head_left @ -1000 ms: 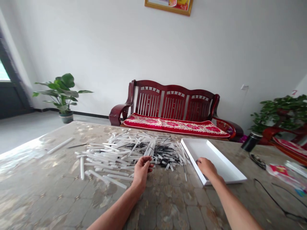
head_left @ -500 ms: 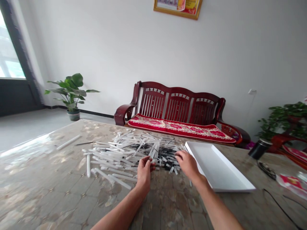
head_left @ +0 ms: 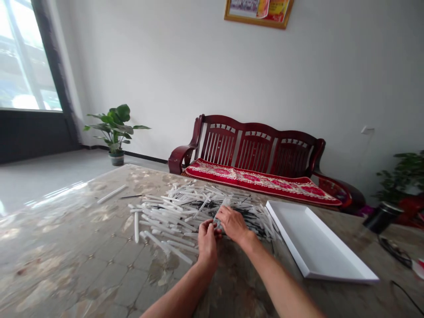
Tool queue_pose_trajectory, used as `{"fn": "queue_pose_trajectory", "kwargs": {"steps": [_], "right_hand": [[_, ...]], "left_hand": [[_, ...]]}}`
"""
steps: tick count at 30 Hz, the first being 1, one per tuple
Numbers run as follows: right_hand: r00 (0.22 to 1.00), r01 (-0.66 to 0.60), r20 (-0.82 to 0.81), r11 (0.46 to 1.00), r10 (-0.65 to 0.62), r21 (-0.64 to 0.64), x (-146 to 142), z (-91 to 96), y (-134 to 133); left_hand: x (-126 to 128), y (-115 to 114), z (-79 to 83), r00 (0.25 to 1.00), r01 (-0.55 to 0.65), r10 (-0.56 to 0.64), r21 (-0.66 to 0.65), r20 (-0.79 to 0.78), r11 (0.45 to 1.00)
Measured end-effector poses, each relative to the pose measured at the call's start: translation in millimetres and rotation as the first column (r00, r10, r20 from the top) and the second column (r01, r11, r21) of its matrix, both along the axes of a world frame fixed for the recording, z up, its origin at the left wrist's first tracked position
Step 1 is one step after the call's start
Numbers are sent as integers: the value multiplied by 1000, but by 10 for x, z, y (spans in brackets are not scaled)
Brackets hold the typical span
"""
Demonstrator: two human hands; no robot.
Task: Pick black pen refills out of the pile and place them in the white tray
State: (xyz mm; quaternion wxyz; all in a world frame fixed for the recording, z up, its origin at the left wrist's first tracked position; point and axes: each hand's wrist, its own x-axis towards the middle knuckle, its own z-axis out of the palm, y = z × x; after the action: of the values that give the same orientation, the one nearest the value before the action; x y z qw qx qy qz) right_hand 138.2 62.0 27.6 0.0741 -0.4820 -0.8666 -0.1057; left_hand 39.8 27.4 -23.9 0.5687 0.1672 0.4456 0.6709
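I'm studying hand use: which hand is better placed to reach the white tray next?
Likely the right hand. It is nearer the white tray, which lies right of the pile of sticks; the left hand is farther, with the right forearm between it and the tray.

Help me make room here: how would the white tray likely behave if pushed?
The white tray would probably slide rather than tip, being broad and low-walled. Its thin walls suggest it's light; their straight edges hint at fair stiffness.

A home living room, it seems: carved wooden settee (head_left: 255,148) with a red floral seat cover (head_left: 258,179), potted plant (head_left: 115,128), framed picture (head_left: 258,12) on the wall.
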Motion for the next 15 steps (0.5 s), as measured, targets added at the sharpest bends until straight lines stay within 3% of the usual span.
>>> {"fn": "queue_pose_trajectory", "kwargs": {"steps": [4,7,11,15], "right_hand": [[999,-50,1,998,50,44,58,-86,-16],[980,-34,-190,988,63,149,137,-124,-35],[846,12,-517,965,131,264,201,-57,-154],[719,-35,-670,972,186,232,115,22,-398]], "left_hand": [[16,10,-56,999,0,1,22,-33,1000],[27,16,-82,998,-2,5,47,-65,999],[38,-4,-52,983,7,30,200,-180,980],[45,-45,-12,940,57,63,335,-336,941]]}}
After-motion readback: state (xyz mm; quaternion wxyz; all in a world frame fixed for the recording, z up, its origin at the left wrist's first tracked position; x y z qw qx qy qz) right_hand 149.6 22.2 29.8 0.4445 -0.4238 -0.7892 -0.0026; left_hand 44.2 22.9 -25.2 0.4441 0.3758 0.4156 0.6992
